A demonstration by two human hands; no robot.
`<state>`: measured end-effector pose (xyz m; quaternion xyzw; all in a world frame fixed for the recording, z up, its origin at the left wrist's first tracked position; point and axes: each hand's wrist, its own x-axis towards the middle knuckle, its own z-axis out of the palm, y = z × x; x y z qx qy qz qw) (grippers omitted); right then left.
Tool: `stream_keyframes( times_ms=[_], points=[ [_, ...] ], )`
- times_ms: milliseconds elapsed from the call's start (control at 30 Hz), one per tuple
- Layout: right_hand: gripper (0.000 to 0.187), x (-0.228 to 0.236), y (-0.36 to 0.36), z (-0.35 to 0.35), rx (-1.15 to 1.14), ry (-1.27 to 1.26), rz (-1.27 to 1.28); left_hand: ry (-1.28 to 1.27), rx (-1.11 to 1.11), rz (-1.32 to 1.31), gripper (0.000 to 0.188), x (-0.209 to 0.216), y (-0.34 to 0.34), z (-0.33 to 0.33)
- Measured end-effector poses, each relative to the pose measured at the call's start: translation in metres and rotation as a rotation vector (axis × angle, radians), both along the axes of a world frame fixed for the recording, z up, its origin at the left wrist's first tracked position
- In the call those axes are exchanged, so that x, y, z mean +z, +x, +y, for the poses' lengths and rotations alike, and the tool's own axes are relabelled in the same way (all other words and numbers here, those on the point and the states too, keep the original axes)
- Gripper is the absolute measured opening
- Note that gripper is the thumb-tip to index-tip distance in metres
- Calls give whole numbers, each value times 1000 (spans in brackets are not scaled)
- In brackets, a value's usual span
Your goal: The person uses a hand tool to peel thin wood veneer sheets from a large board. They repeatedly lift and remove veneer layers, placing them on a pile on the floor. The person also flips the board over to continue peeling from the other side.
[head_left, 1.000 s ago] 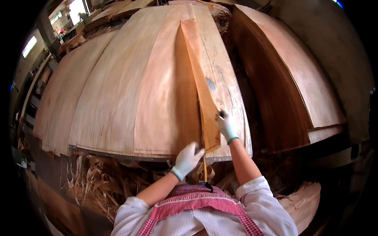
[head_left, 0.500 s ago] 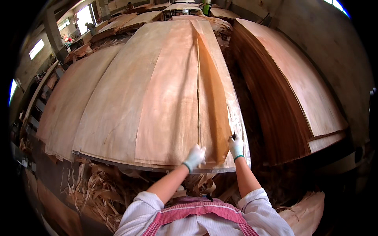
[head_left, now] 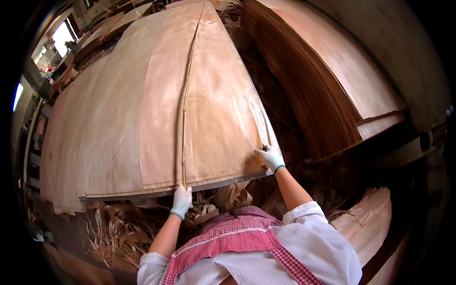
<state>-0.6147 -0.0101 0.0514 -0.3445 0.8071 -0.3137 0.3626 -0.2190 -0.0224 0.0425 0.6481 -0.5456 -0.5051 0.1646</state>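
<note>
A long thin wooden stick (head_left: 184, 118) runs lengthwise over the wide veneer sheets (head_left: 161, 95) on the table. My left hand (head_left: 182, 200), in a white glove, closes round its near end just off the table's front edge. Right of the stick, a light brown veneer sheet (head_left: 223, 109) lies mostly flat. At the near right corner of that sheet is my gloved right hand (head_left: 271, 159), with a small dark object (head_left: 264, 147) in its fingers; its kind is too small to tell.
A dark metal strip (head_left: 223, 183) edges the table's front. To the right, across a gap, stands a tall veneer stack (head_left: 304, 90). Curled veneer scraps (head_left: 123, 232) lie below the front edge, and a larger loose piece (head_left: 368, 221) is at the lower right.
The brown sheet's raised fold has come down flat on the right. My left hand has drawn the stick's near end left and toward me. My view has tilted and shifted.
</note>
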Motion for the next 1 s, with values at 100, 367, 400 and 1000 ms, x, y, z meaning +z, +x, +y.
stream_keyframes(
  times_ms=[100,367,400,1000],
  points=[
    [25,-35,-16,17,-56,-36,54,-75,130,262,15,24,8,25],
    [20,-48,-42,5,-136,-153,116,-171,342,95,14,14,82,11],
    [19,-64,-36,-5,-100,-244,219,-462,319,-16,12,-25,114,4],
    [32,-19,-42,31,35,17,312,-204,514,-668,38,-29,204,-47]
  ],
)
